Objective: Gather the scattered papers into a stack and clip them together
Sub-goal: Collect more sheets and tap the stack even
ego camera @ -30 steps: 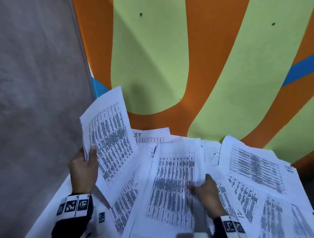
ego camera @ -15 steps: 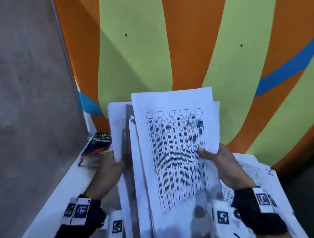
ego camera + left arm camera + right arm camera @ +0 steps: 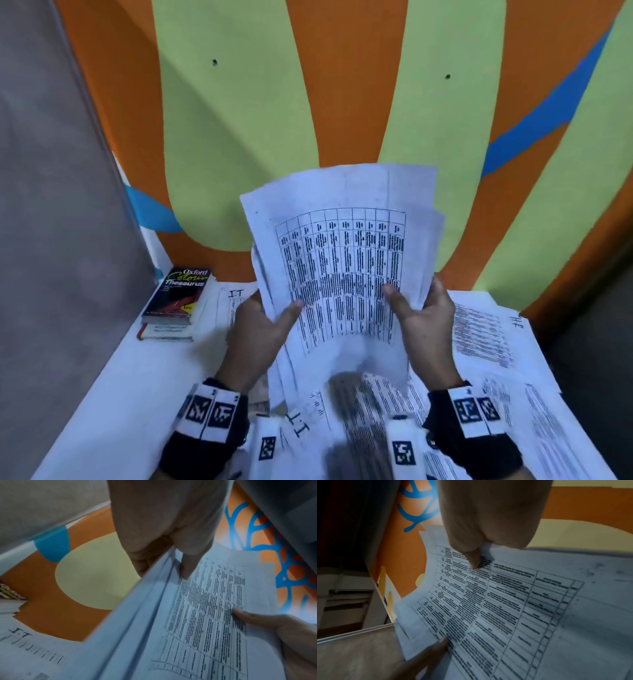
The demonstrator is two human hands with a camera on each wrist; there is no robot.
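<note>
A bundle of printed sheets (image 3: 346, 274), each with a dense table, is held upright above the white table (image 3: 113, 394). My left hand (image 3: 263, 329) grips its left edge, thumb on the front page. My right hand (image 3: 421, 318) grips the right edge the same way. In the left wrist view the sheet edges (image 3: 154, 601) are fanned and uneven under my left hand (image 3: 171, 547). The right wrist view has my right hand's thumb (image 3: 474, 559) pressing on the top page (image 3: 505, 608). More loose sheets (image 3: 486, 335) lie on the table below and to the right. No clip is in view.
Two stacked books (image 3: 176, 301), the top one a thesaurus, lie at the table's back left corner. An orange, green and blue painted wall (image 3: 342, 85) stands right behind the table. A grey partition (image 3: 51, 240) closes off the left side.
My right hand lifted a sheet off the table and joined it to those in my left hand. Both hands then raised the bundle upright and brought it to the centre.
</note>
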